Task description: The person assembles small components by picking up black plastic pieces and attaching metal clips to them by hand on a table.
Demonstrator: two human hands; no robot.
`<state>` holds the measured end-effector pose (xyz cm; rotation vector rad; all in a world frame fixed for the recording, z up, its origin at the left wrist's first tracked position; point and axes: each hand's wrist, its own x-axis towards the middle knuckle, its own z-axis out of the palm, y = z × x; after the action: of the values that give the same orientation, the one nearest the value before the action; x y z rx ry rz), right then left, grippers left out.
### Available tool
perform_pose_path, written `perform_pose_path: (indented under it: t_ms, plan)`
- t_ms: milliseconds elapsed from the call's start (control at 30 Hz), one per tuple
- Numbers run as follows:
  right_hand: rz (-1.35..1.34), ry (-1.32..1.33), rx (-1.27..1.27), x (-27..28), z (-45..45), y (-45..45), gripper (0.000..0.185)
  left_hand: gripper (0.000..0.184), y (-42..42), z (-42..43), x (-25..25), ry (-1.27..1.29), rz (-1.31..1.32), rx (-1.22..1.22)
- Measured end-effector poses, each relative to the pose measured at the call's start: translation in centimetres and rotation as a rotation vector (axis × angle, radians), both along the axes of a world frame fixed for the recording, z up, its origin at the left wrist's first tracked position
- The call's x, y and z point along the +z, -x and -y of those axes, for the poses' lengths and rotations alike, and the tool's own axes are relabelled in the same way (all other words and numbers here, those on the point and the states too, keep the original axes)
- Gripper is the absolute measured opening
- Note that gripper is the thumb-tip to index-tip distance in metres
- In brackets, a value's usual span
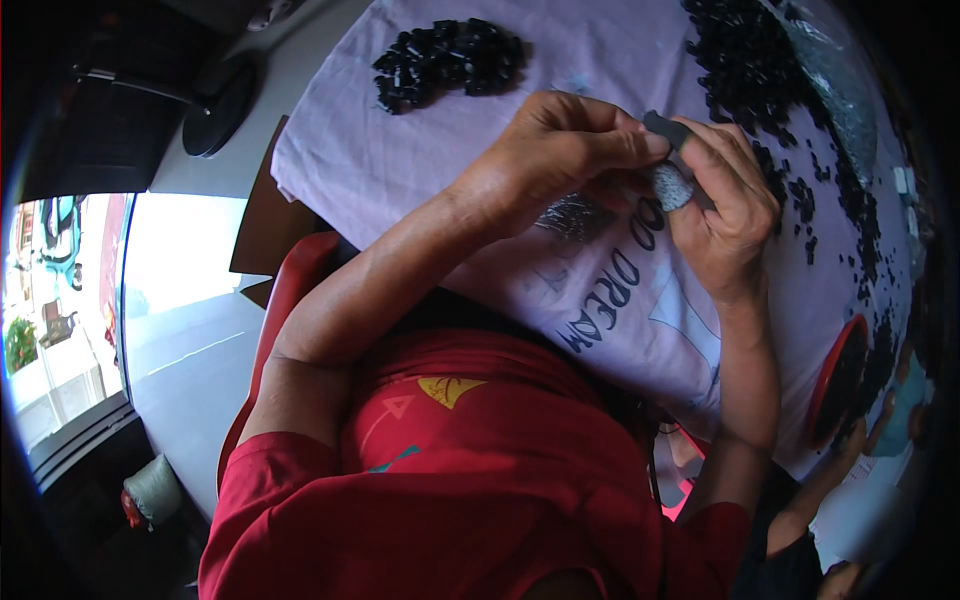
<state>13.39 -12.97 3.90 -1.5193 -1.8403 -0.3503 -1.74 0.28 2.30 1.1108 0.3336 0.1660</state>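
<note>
Over the cloth-covered table (630, 370), my two hands meet around a small dark grey, flat-looking piece (668, 128). My left hand (560, 150) pinches near its edge between thumb and forefinger. My right hand (725, 200) grips the piece from the other side, its fingers curled around it. A light grey speckled part (672, 187) shows beside my right thumb; I cannot tell whether it belongs to the same piece. Below my left hand, a shiny, crinkled patch (575, 215) lies on the cloth, partly hidden.
One heap of small black parts (450, 65) lies at the far left of the table. A bigger black pile (745, 65) spreads along the right beside clear plastic (835, 80). A red-rimmed round tray (815, 400) stands at right, near another person's arm (815, 500).
</note>
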Motion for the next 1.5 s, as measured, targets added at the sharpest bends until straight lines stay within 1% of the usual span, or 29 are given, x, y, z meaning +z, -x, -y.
perform_pose_path:
  t_ms: [133, 233, 333, 367, 433, 500, 533, 633, 667, 767, 800, 900, 933, 1033, 1133, 1167, 1233, 1267, 1333, 1367, 1400, 1433, 1467, 1500]
  plan:
    - [-0.042, 0.006, -0.003, -0.4, -0.3, 0.5, 0.039, 0.022, -0.1, 0.0, -0.1, -0.009, 0.009, 0.045]
    - [-0.102, 0.022, -0.032, -1.0, -0.1, 0.6, 0.038, 0.019, 0.1, -0.8, 0.2, -0.215, 0.022, 0.109]
    - [-0.058, 0.115, -0.058, -1.3, 0.0, 0.1, 0.034, 0.019, 0.3, -2.8, -0.4, -0.587, 0.141, 0.283]
    - [-0.044, 0.145, -0.067, -1.4, 0.0, 0.1, 0.033, 0.017, 0.5, -3.7, -0.1, -0.813, 0.114, 0.372]
    - [-0.015, 0.205, -0.085, -1.5, -0.1, 0.2, 0.031, 0.018, 1.1, -5.0, 0.6, -1.131, 0.008, 0.531]
    - [0.014, 0.218, -0.074, -1.9, -0.3, 0.2, 0.030, 0.018, 1.7, -5.6, 2.3, -1.222, -0.186, 0.579]
    - [0.027, 0.224, -0.067, -2.3, -0.3, 0.1, 0.030, 0.014, 1.9, -6.2, 1.8, -1.414, -0.115, 0.697]
    - [0.045, 0.228, -0.074, -2.5, -0.4, -0.2, 0.030, 0.015, 2.5, -7.5, 0.7, -1.628, -0.228, 0.741]
    - [0.042, 0.227, -0.088, -2.4, -0.3, -0.4, 0.029, 0.015, 2.6, -7.8, 0.5, -1.619, -0.296, 0.713]
    - [0.041, 0.236, -0.162, -2.2, -0.2, -1.1, 0.023, 0.024, 3.2, -8.7, -1.1, -1.809, -0.505, 0.696]
    - [0.038, 0.247, -0.188, -2.2, 0.0, -1.6, 0.022, 0.027, 3.2, -9.0, -1.4, -1.731, -0.489, 0.701]
    - [0.063, 0.275, -0.273, -2.3, 0.5, -3.5, 0.021, 0.029, 3.1, -9.1, -1.4, -1.723, -0.507, 0.717]
    - [0.062, 0.278, -0.307, -2.5, 0.6, -4.0, 0.021, 0.030, 3.1, -8.9, -1.5, -1.793, -0.460, 0.764]
    - [0.083, 0.293, -0.390, -2.8, 1.0, -5.4, 0.024, 0.028, 1.6, -6.9, 0.2, -1.662, -0.197, 0.828]
    - [0.142, 0.297, -0.445, -2.9, 1.5, -6.8, 0.027, 0.034, 1.3, -6.4, -0.5, -1.567, 0.026, 0.535]
    - [0.145, 0.302, -0.460, -2.9, 1.7, -7.2, 0.028, 0.044, 1.1, -5.6, -0.6, -1.481, -0.012, 0.441]
    - [0.150, 0.313, -0.486, -2.8, 2.0, -7.9, 0.028, 0.073, 0.9, -4.6, -0.9, -1.465, 0.090, 0.204]
    - [0.124, 0.277, -0.470, -2.8, 2.2, -8.4, 0.026, 0.083, 0.9, -3.6, -1.0, -1.508, 0.072, 0.142]
    - [-0.006, 0.386, -0.539, -1.3, 2.4, -8.0, 0.023, 0.103, 0.9, -1.7, -1.0, -1.594, 0.036, 0.012]
    - [-0.074, 0.438, -0.573, -0.8, 2.6, -7.9, 0.022, 0.107, 0.8, -1.5, -1.4, -1.581, 0.053, -0.042]
    - [-0.072, 0.386, -0.546, -0.9, 2.9, -8.1, 0.016, 0.112, 0.7, -1.2, -1.9, -1.568, 0.070, -0.097]
    - [-0.090, 0.449, -0.560, -0.7, 3.1, -8.4, 0.015, 0.116, 0.6, -1.0, -2.4, -1.556, 0.087, -0.153]
    - [-0.108, 0.510, -0.573, -0.2, 3.3, -8.7, 0.014, 0.113, 0.6, -0.6, -2.6, -1.621, 0.083, -0.135]
    - [-0.127, 0.571, -0.586, 0.0, 3.5, -9.0, 0.013, 0.112, 0.5, -0.5, -2.9, -1.624, 0.069, -0.109]
